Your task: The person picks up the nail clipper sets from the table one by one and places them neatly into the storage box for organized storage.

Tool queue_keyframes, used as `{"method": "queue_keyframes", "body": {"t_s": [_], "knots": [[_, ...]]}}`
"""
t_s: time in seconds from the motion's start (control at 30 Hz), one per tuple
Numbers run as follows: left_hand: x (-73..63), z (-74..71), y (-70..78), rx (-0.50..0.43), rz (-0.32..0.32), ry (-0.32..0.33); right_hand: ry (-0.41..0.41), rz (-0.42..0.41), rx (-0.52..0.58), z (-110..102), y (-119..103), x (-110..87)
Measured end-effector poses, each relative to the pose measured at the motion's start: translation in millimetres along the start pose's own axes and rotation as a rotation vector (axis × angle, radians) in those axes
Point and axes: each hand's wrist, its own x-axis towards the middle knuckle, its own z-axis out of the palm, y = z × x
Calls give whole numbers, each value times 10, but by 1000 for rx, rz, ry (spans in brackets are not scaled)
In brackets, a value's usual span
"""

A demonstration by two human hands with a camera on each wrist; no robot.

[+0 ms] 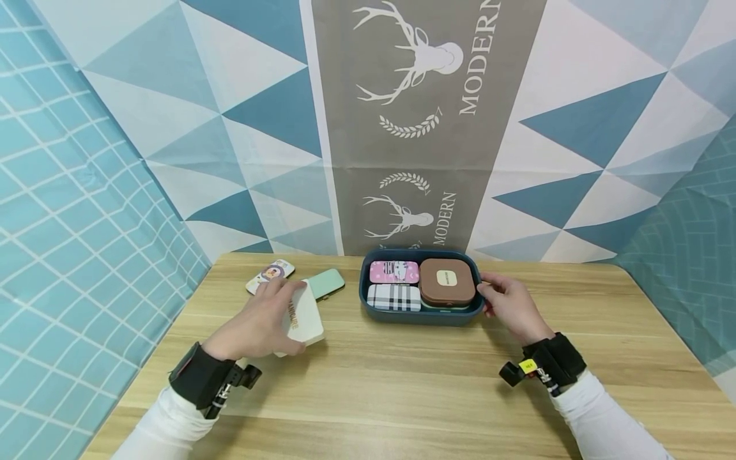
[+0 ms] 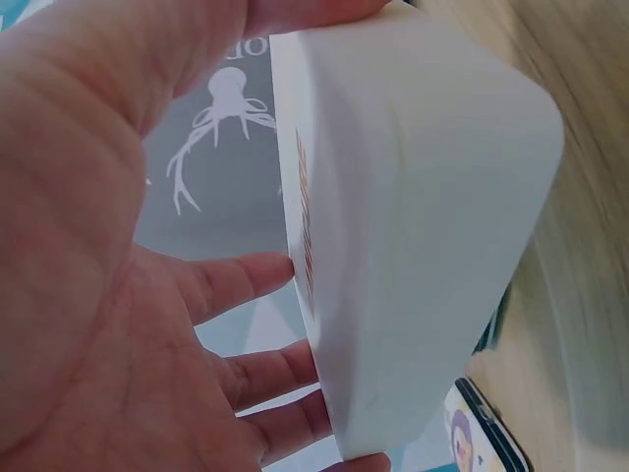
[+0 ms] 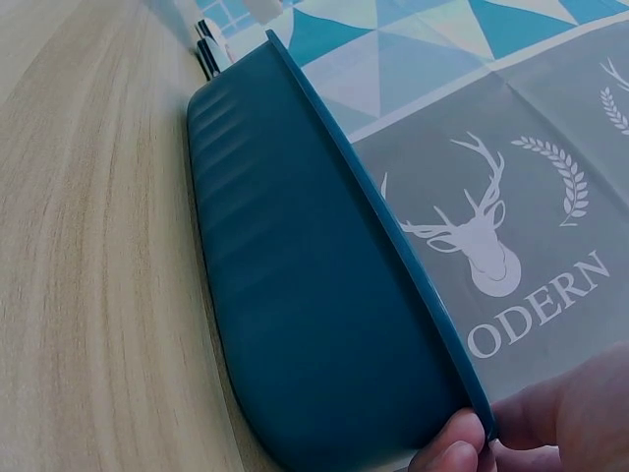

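My left hand [image 1: 255,326] grips a white case [image 1: 306,319] with gold lettering by its edges, tilted at the table's left. The left wrist view shows the thumb on one end and the fingertips along the lettered face and far end. At the right end of a dark blue basket [image 1: 425,317], my right hand [image 1: 512,306] pinches the rim, thumb and fingers on either side of it in the right wrist view. Inside the basket sit a pink cartoon tin [image 1: 393,273], a plaid case [image 1: 393,298] and a brown square case [image 1: 434,291], which lies over something mostly hidden.
Behind the white case lie a mint green case [image 1: 326,282] and a small white case with a cartoon picture [image 1: 271,271]. The wooden table [image 1: 391,383] meets a patterned cloth wall [image 1: 402,147] at the back, close behind the basket. Blue tiled cloth [image 1: 75,211] borders the left side.
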Motion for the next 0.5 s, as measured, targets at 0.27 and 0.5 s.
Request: {"method": "queue_keyframes", "body": {"t_s": [0.27,0.5], "knots": [[84,-35,90,-7,24,-5,-3,3,0,1,5,1],[172,-79,151,11,50,-3,-4,11,0,4,-16,-2]]}}
